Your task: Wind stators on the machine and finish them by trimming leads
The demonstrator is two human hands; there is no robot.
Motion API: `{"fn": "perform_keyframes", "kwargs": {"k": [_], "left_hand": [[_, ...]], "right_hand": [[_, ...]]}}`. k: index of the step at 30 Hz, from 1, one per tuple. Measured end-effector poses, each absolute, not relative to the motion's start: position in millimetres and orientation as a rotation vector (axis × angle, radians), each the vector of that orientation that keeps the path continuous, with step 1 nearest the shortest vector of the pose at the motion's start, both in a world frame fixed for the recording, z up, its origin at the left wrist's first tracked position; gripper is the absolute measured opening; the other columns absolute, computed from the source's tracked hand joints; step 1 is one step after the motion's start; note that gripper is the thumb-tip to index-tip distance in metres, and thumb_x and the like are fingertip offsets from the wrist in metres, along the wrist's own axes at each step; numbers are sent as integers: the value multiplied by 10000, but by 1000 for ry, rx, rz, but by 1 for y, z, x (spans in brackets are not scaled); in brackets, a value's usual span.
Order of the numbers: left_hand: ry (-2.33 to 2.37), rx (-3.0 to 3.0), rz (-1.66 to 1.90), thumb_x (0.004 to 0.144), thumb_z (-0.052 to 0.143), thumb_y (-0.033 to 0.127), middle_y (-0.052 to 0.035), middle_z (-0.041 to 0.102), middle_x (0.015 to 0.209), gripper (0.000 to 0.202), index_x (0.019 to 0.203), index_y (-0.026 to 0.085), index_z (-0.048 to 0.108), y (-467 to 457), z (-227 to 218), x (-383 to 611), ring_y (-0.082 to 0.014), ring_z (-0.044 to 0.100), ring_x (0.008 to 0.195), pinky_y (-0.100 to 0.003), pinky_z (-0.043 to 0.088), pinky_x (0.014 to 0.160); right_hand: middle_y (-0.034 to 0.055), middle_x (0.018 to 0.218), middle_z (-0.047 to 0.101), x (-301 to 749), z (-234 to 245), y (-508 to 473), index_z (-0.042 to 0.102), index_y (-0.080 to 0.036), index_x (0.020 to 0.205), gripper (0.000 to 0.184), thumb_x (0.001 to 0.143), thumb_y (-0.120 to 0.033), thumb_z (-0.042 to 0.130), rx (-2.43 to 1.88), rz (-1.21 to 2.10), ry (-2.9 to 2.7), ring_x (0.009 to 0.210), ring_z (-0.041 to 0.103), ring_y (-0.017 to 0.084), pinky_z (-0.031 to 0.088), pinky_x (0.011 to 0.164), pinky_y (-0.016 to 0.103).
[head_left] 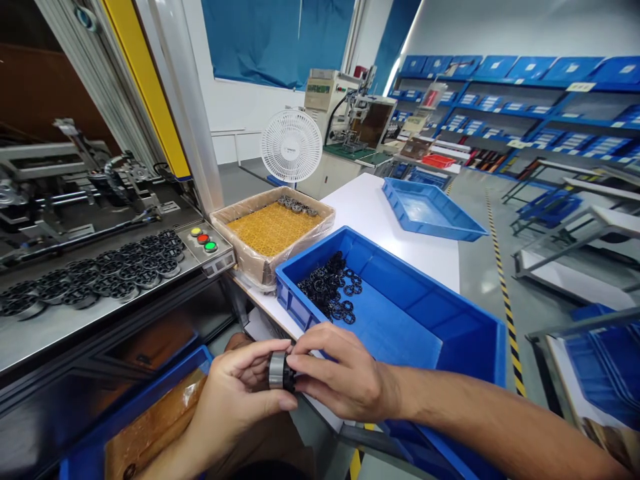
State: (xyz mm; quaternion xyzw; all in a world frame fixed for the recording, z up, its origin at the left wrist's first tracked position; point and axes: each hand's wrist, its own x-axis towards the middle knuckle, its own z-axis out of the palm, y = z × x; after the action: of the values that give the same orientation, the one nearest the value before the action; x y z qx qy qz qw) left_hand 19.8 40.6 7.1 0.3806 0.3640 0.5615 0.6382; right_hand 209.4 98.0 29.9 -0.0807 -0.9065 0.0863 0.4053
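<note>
so the thing in play is a small grey-banded ring (277, 371) with a black toothed side, up in the air between the two hands, just in front of the near end of the big blue bin. it's on edge, so you see the grey band side-on, and its axis runs roughly left to right, from one palm toward the other. the black side faces right.

left hand (236, 381) has it from the left, fingers over the top and thumb underneath, a narrow curl around the band. right hand (345, 373) comes in from the right with its fingertips bunched close on the black side. both grips are on the one piece, so neither hand is really nearer. can't tell how hard the right one is pressing, its own fingers hide the contact.

further out, the blue bin (435, 310) sits beyond the right hand, with a heap of loose black rings (327, 287) at its left end. just left of that is a plastic-lined box (245, 257) with a few ring pieces (297, 205) along its far edge. further left, rows of similar pieces (120, 270) lie on the machine bench, beside a button panel (209, 245). white fan (292, 145) stands behind the box.
</note>
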Motion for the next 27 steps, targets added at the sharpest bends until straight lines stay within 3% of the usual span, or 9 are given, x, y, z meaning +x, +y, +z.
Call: {"fn": "perform_keyframes", "kwargs": {"k": [10, 20, 24, 27], "left_hand": [[820, 846, 1156, 482, 908, 56, -50, 805, 901, 529, 971, 220, 788, 42, 4, 13, -213, 762, 813, -221, 606, 734], [827, 875, 1112, 511, 914, 117, -44, 806, 897, 509, 988, 238, 784, 42, -3, 13, -214, 760, 819, -241, 602, 748], [831, 951, 1181, 634, 867, 196, -56, 783, 1056, 486, 1101, 260, 747, 37, -4, 16, -239, 741, 949, -281, 588, 837], [857, 1083, 1176, 830, 712, 270, -78, 671, 1305, 484, 1305, 272, 619, 31, -3, 16, -256, 665, 1137, -321, 541, 953]], "right_hand": [[144, 959, 668, 210, 34, 103, 623, -61, 1075, 214, 867, -101, 589, -105, 138, -2332, 884, 626, 204, 585, 750, 348], [130, 958, 662, 209, 34, 100, 615, -89, 1097, 205, 915, -174, 574, -158, 152, -2370, 870, 624, 197, 576, 755, 336], [133, 1033, 640, 209, 34, 102, 619, -113, 1132, 271, 875, -193, 657, -183, 283, -2335, 957, 616, 204, 558, 833, 359], [155, 1127, 605, 209, 36, 106, 593, -111, 1233, 489, 829, -349, 732, -345, 642, -2228, 1038, 606, 213, 536, 899, 378]]}}
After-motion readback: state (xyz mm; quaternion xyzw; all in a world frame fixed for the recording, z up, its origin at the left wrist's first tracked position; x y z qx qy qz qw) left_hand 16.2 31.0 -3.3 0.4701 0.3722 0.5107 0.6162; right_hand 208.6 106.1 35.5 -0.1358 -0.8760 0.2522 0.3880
